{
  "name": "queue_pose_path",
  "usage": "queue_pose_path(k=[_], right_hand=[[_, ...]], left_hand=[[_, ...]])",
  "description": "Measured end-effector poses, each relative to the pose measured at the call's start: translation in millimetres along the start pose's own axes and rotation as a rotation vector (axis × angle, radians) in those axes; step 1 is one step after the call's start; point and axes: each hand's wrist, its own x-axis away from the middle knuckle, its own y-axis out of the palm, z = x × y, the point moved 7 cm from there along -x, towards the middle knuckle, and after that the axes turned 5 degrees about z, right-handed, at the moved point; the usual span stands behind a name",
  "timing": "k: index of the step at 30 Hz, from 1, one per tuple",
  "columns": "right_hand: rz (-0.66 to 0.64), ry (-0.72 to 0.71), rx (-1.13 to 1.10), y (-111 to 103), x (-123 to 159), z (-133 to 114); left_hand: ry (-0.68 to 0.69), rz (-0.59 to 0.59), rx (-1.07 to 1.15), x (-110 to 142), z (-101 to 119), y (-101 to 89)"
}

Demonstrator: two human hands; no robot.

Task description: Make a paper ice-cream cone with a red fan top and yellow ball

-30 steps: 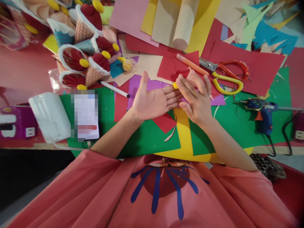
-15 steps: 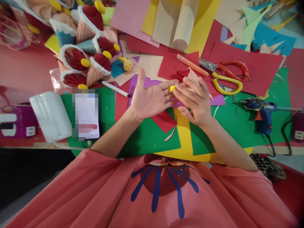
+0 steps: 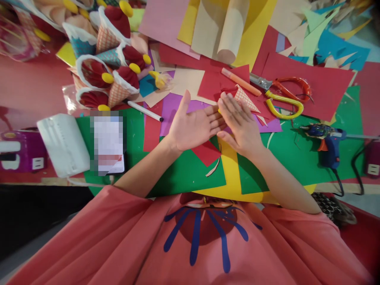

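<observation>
My left hand (image 3: 192,126) lies palm up with its fingers stretched out to the right. Across its fingertips rests my right hand (image 3: 241,128), palm down, its fingers long and flat. A small yellow lump of clay or foam (image 3: 219,111) sits between the fingers of both hands, and only a sliver of it shows. Just beyond my right hand lies a red-and-white checked cone (image 3: 246,99) with dark red stuff at its wide end. An orange marker (image 3: 241,82) and scissors (image 3: 280,95) with red and yellow handles lie behind it.
Several checked cones (image 3: 118,91) with yellow discs crowd the back left. A white-and-black pen (image 3: 145,111), a phone (image 3: 109,144) and a white device (image 3: 63,145) are on the left. A blue glue gun (image 3: 331,146) lies right. Coloured sheets and a paper roll (image 3: 233,31) fill the back.
My right hand has flattened and come down over the left fingertips, covering most of the yellow lump. My left hand has shifted slightly right.
</observation>
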Motion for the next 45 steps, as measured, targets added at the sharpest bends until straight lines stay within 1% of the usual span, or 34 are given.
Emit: queue_pose_path(k=[2,4,6,8,10,11,13,15,16,17,18,19,20,22,23,25,27,28,29,31,33,34,36,38,39,40,42,44,45], right_hand=[[0.016,-0.014,0.013,0.0,0.8,-0.2],[-0.012,-0.083,0.015,4.3,1.8,-7.3],[-0.042,-0.121,0.025,8.9,2.4,-12.5],[-0.019,-0.077,0.053,8.3,2.2,-9.0],[0.036,-0.004,0.082,3.1,2.6,0.1],[0.057,0.021,0.09,0.4,3.1,4.2],[0.064,0.034,0.091,-2.6,3.6,7.7],[0.038,-0.003,0.073,-2.3,2.9,2.9],[0.017,-0.032,0.062,-1.0,2.3,-1.8],[-0.009,-0.061,0.053,0.9,1.7,-7.0],[-0.034,-0.083,0.051,2.9,1.4,-11.4],[-0.054,-0.091,0.057,4.6,1.2,-14.2],[-0.059,-0.08,0.071,5.4,1.2,-14.6],[-0.021,-0.017,0.11,3.5,1.5,-9.2],[0.014,0.013,0.125,1.6,1.9,-5.8],[0.054,0.031,0.131,0.4,2.9,-2.3],[0.02,-0.019,0.105,5.1,3.1,-6.5],[-0.015,-0.055,0.087,8.5,3.1,-10.5],[-0.05,-0.082,0.072,11.4,3.1,-14.2],[-0.079,-0.086,0.062,13.0,2.5,-16.7],[-0.051,-0.021,0.078,9.2,1.5,-11.0],[-0.028,0.014,0.088,6.7,1.2,-7.4],[-0.005,0.033,0.097,4.7,1.2,-4.6],[-0.038,-0.023,0.09,9.1,1.6,-10.3],[-0.068,-0.061,0.085,12.5,2.1,-14.8],[-0.093,-0.094,0.082,15.3,2.5,-18.9],[-0.104,-0.104,0.094,16.1,2.5,-21.1],[-0.055,-0.041,0.124,10.2,1.6,-14.9],[-0.02,-0.003,0.137,6.1,1.3,-10.8]], left_hand=[[0.0,0.003,0.106,2.5,3.2,2.8],[0.007,-0.002,0.175,3.2,4.5,4.1],[-0.038,-0.01,0.204,2.7,-0.1,5.3],[-0.11,-0.009,0.215,2.5,-6.5,6.0],[-0.149,0.012,0.213,3.1,-8.1,4.1],[-0.136,0.031,0.202,3.4,-5.6,1.8],[-0.037,0.067,0.172,3.9,5.2,-3.5],[0.085,0.075,0.154,4.9,15.9,-5.9],[0.115,0.065,0.151,5.2,17.4,-5.1],[0.1,0.051,0.15,4.8,14.7,-3.2],[0.05,0.042,0.147,4.1,8.6,-0.9],[-0.027,0.034,0.143,3.3,0.2,1.5],[-0.106,0.03,0.14,2.9,-7.9,3.5],[-0.184,0.031,0.135,2.5,-15.6,4.8],[-0.171,0.036,0.135,2.0,-13.9,3.7],[-0.077,0.053,0.14,1.1,-3.4,-0.5],[0.038,0.07,0.142,1.3,7.8,-4.6],[0.064,0.072,0.138,1.4,9.6,-5.3],[0.063,0.071,0.131,1.2,8.2,-5.1],[-0.032,0.054,0.113,0.5,-3.3,-1.9],[-0.126,0.027,0.102,0.4,-13.9,1.2],[-0.132,0.018,0.104,0.3,-14.7,1.4],[-0.055,0.019,0.117,-0.2,-6.9,-1.6],[0.06,0.032,0.123,0.2,4.7,-5.8],[0.084,0.029,0.121,0.4,7.3,-6.3],[0.074,0.024,0.118,0.4,6.4,-5.7],[-0.028,0.018,0.116,0.2,-3.5,-2.5],[-0.106,0.027,0.119,0.3,-12.1,-0.4],[-0.103,0.033,0.121,0.2,-12.5,-0.5]])
